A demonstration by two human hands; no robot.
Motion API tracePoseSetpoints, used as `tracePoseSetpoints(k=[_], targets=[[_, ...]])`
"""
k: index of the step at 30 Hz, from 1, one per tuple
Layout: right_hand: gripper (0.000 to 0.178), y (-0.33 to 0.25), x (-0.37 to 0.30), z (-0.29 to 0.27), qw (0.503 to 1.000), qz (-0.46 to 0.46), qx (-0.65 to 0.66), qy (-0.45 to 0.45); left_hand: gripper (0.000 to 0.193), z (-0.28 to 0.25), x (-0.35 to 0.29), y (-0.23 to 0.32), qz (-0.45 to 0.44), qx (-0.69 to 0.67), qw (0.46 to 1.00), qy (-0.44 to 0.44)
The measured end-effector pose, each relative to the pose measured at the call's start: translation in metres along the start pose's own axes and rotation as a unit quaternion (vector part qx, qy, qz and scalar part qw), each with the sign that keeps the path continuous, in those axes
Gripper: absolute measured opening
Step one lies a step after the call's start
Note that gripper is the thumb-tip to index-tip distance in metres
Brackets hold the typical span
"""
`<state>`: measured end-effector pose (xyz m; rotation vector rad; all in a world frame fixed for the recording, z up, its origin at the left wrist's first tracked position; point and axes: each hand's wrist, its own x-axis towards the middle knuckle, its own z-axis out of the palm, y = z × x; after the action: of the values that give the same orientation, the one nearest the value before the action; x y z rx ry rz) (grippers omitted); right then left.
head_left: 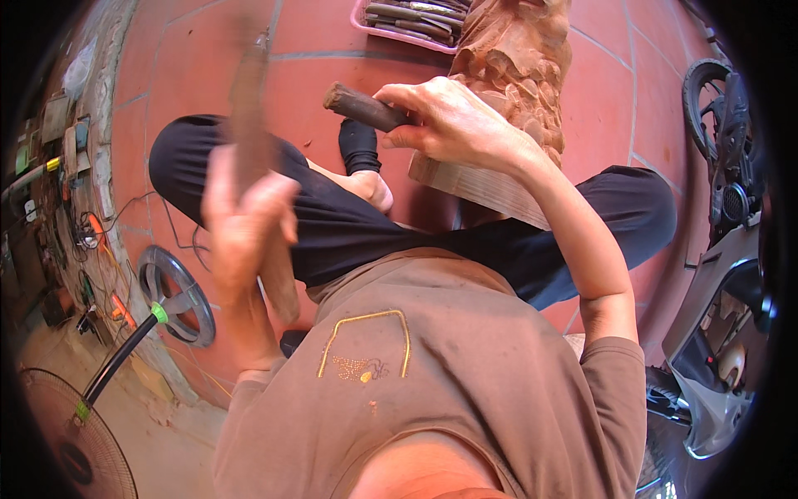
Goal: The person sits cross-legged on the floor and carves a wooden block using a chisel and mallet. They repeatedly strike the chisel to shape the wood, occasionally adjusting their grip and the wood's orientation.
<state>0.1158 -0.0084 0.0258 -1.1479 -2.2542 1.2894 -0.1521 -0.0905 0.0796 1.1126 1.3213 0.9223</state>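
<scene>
My left hand [249, 216] is wrapped round a long wooden mallet [253, 108] raised over my left knee. Motion smears the mallet's upper part, and its lower end sticks out below my fist. My right hand [457, 121] grips a chisel by its dark, round wooden handle [366, 108], whose butt points left toward the mallet. My hand hides the blade. Just beyond and beneath that hand lies a carved block of brown wood [515, 75], its surface cut in deep folds and lumps. The squared near end [478, 187] is plain, pale wood between my legs.
A pink basket [407, 35] of several carving tools stands on the red tiled floor [324, 37] beside the carving. At left are a fan [75, 449] with its round base [174, 295], cables and clutter along a wall. A motorbike [723, 333] stands at right.
</scene>
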Motion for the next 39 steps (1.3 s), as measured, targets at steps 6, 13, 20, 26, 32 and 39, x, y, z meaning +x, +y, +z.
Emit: tracePoseSetpoints(k=[6,13,20,26,32,39], targets=[[0.04,0.007,-0.004,0.002,0.999,-0.023,-0.026,0.04,0.045,0.005,0.004,-0.001,-0.102,-0.091,0.99,-0.026],[0.039,0.013,-0.004,-0.007,0.987,-0.005,-0.083,0.138,0.049,0.005,0.008,0.0,-0.051,-0.107,0.993,0.004],[0.035,0.026,-0.011,-0.054,0.973,-0.006,-0.093,0.209,0.04,0.006,0.004,0.001,-0.047,-0.129,0.99,0.008],[0.039,0.011,-0.009,-0.018,0.988,-0.023,0.053,0.144,0.045,0.01,0.011,0.008,-0.031,-0.106,0.994,0.0],[0.034,-0.002,-0.006,-0.011,0.997,0.01,-0.005,0.072,0.046,0.017,0.007,0.01,-0.022,-0.105,0.994,0.005],[0.028,-0.004,-0.005,-0.007,0.999,0.005,0.006,0.038,0.047,0.014,0.007,0.021,0.02,-0.089,0.995,0.039]])
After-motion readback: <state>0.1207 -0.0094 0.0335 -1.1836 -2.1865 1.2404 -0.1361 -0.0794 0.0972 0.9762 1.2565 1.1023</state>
